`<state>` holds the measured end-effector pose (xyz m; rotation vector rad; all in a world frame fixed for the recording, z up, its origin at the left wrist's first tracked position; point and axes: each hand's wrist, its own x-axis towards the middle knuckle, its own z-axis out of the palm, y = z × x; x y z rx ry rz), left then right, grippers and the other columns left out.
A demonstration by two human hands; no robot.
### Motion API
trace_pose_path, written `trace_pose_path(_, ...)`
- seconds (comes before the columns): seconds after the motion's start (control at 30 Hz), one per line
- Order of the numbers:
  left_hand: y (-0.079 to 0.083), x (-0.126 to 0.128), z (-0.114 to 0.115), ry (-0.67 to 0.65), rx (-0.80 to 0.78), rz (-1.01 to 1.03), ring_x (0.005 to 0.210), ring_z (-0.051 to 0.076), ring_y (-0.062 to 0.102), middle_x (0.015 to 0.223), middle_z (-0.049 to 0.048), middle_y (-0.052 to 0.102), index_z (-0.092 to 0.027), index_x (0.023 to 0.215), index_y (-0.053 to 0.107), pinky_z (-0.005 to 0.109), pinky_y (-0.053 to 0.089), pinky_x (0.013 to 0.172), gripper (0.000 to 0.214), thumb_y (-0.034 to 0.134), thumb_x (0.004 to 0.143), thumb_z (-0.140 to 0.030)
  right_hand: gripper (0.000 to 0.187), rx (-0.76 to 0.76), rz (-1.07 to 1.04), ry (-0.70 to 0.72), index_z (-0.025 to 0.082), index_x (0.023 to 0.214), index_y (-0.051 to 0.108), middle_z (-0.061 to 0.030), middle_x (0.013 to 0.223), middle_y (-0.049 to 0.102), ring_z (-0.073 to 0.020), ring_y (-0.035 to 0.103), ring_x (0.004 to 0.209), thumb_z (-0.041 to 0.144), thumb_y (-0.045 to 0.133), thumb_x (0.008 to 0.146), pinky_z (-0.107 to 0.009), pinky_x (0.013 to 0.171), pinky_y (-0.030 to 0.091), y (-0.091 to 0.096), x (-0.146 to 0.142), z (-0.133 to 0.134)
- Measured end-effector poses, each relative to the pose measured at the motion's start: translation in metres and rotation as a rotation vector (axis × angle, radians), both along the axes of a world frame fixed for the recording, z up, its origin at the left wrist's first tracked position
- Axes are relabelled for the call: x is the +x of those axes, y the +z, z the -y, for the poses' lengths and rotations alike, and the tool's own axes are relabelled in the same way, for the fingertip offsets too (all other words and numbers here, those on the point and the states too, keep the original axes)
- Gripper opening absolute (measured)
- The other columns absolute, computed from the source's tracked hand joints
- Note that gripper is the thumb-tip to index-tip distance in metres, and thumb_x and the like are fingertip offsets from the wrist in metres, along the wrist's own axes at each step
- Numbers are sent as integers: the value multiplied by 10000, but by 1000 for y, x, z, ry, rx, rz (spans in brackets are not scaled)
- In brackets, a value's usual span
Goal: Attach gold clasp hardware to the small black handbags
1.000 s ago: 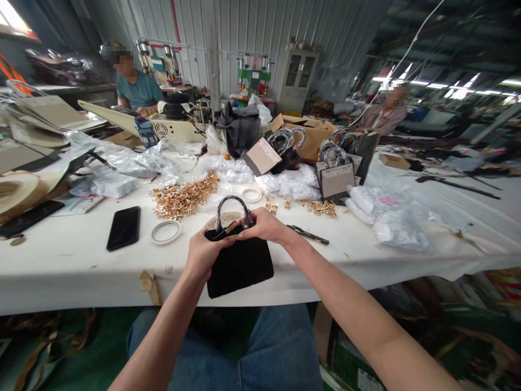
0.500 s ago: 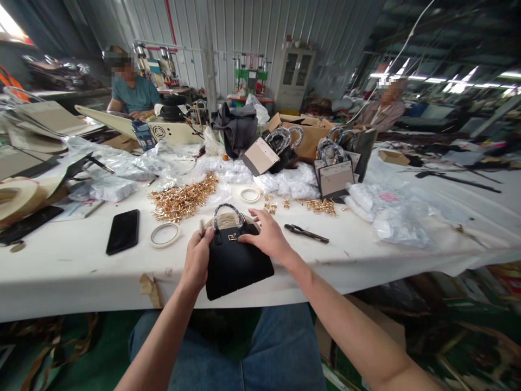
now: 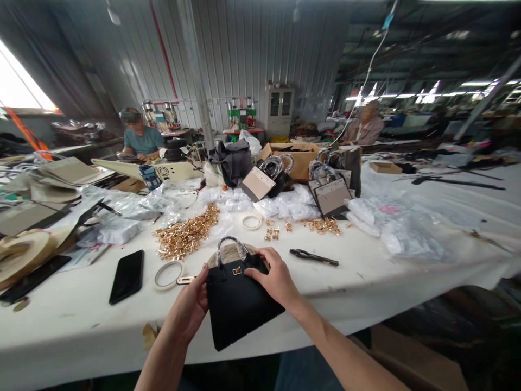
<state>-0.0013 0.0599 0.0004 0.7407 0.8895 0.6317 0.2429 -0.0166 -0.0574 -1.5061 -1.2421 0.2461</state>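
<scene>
We hold a small black handbag (image 3: 240, 309), gold clasp, plastic-wrapped handle, at the near edge of the white surface (image 3: 366, 271), its bottom hanging over. Our left hand (image 3: 189, 309) grips its left side; right hand (image 3: 277, 279) clamps the top right. Just left: white tape ring (image 3: 168, 274), flat black phone (image 3: 127, 276). Behind: pile of gold metal fittings (image 3: 187, 238). Right: black pliers (image 3: 313, 257).

Black handbag (image 3: 238, 304) between both hands, on white table (image 3: 81, 320).
</scene>
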Motion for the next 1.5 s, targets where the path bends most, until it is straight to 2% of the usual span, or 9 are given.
trace_pose_path(0.23,-14,-12,-11,-132,5,-141,893,291,856,1160,184,871,-165,1389,766,316,645,723,625,875,942,-588,399,6,-12,-8,299,1182,827,-95,1247,736,-347,717,1220,337,1013,830,-509,1121,599,-2,-1,-1)
trace_pose_path(0.57,-25,-12,-6,-44,16,-153,835,294,839,1053,165,877,-114,1263,827,325,638,706,505,851,965,-521,373,9,-22,-24,287,1166,836,-88,1241,730,-311,718,1205,384,1009,850,-460,1111,600,1,-2,2)
trace_pose_path(0.73,-26,-6,-1,32,46,-212,907,297,860,1150,185,874,-153,1377,792,331,680,743,438,749,1047,-437,394,-2,-23,-43,297,1188,839,-87,1252,732,-308,718,1224,408,1008,851,-455,1141,594,0,-4,1)
trace_pose_path(0.9,-33,-2,-6,79,27,-331,949,284,861,1167,160,880,-183,1474,745,290,683,701,523,728,1054,-494,408,-28,2,-12,323,1220,846,-80,1284,757,-305,736,1232,486,982,871,-445,1138,601,0,-2,4)
trace_pose_path(1.0,-34,-3,-8,63,50,-343,963,311,861,1111,137,890,-231,1525,725,319,697,695,618,779,1004,-560,335,-45,23,58,308,1249,846,-74,1286,786,-275,767,1147,474,892,962,-396,1002,641,11,28,12)
trace_pose_path(1.1,-32,-5,-7,57,69,-324,985,323,862,1104,128,893,-269,1523,734,333,707,696,632,803,981,-586,208,-69,146,-126,236,1228,833,-98,1276,791,-244,762,1057,285,731,1053,-346,868,629,28,94,25)
trace_pose_path(1.2,-29,-6,-5,62,66,-294,1000,311,866,1128,138,891,-253,1509,747,303,697,691,588,801,997,-537,322,-347,512,-374,197,1218,836,-137,1299,783,-277,725,1202,117,557,1077,-379,1039,569,44,173,39)
trace_pose_path(1.3,-26,-5,-3,74,65,-256,995,297,870,1141,159,887,-203,1521,736,261,680,681,589,821,997,-458,413,-567,718,-336,156,1181,854,-176,1277,785,-282,732,1147,22,487,1046,-358,998,540,51,229,50)
trace_pose_path(1.5,-10,-5,4,56,23,-196,933,267,872,1124,126,890,-185,1415,792,260,696,698,388,728,1062,-335,432,-622,819,-193,185,1325,823,-130,1383,781,-249,720,1189,33,548,1029,-303,1020,517,45,260,54)
